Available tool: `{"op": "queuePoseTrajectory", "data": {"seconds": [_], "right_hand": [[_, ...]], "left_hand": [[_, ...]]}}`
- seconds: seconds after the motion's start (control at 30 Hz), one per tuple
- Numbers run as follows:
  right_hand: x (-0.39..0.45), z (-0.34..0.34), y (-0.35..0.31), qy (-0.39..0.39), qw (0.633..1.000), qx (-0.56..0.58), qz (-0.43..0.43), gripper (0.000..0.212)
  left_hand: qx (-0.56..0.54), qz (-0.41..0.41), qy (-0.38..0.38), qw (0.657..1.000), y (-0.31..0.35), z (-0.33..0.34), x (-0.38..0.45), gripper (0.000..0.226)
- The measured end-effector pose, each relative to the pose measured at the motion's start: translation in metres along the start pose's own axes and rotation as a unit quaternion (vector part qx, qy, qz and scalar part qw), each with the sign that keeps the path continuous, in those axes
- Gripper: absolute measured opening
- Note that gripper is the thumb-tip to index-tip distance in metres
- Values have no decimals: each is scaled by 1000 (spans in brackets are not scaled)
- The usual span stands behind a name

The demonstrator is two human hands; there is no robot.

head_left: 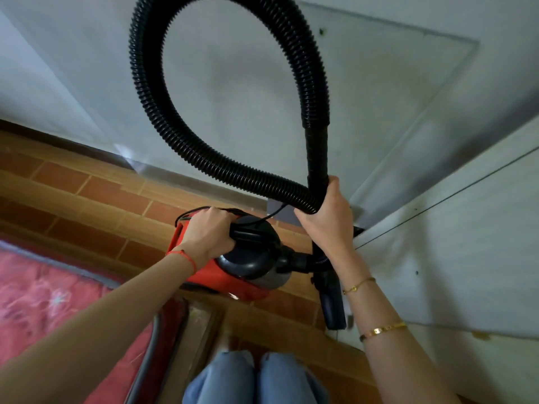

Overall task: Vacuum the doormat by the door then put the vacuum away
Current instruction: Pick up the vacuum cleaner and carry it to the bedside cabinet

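The vacuum [233, 266] is gripped at its handle by the left hand [208, 231]; the looped hose [221, 167] is clasped by the right hand [326, 217]. Both should be kept gathered and carried low, clear of the wall [262, 91].

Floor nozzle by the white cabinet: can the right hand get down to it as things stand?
Probably not yet. The right hand grips the looped hose, so it isn't free, though the floor nozzle sits unobstructed just below that wrist.

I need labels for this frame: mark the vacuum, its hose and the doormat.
vacuum [224, 279]: head view, red side of body.
hose [145, 91]: head view, ribbed left side of loop.
doormat [43, 301]: head view, red top surface.
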State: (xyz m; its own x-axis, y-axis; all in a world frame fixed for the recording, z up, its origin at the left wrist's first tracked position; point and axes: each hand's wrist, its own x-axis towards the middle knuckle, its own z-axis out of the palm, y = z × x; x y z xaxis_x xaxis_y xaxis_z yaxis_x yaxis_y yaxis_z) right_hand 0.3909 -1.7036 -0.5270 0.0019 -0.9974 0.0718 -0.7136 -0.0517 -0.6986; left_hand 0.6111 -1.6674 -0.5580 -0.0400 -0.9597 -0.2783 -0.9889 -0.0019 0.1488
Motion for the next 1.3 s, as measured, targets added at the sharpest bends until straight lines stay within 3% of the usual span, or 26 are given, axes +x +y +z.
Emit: {"op": "queuePoseTrajectory", "data": {"seconds": [0.37, 0.6, 0.97, 1.3], "right_hand": [[-28, -180, -179, -16, 999, 34, -23, 52], [-60, -249, -254, -26, 998, 48, -44, 53], [-119, -277, -283, -46, 991, 83, -97, 48], [-174, -296, -286, -147, 970, 100, -167, 48]], "left_hand": [[-50, -67, 37, 996, 34, -210, -139, 27], [-65, -85, 69, 992, 42, -288, -211, 25], [-64, -136, 94, 984, 53, -299, -302, 24], [-93, -272, 144, 947, 95, -261, -410, 24]]}}
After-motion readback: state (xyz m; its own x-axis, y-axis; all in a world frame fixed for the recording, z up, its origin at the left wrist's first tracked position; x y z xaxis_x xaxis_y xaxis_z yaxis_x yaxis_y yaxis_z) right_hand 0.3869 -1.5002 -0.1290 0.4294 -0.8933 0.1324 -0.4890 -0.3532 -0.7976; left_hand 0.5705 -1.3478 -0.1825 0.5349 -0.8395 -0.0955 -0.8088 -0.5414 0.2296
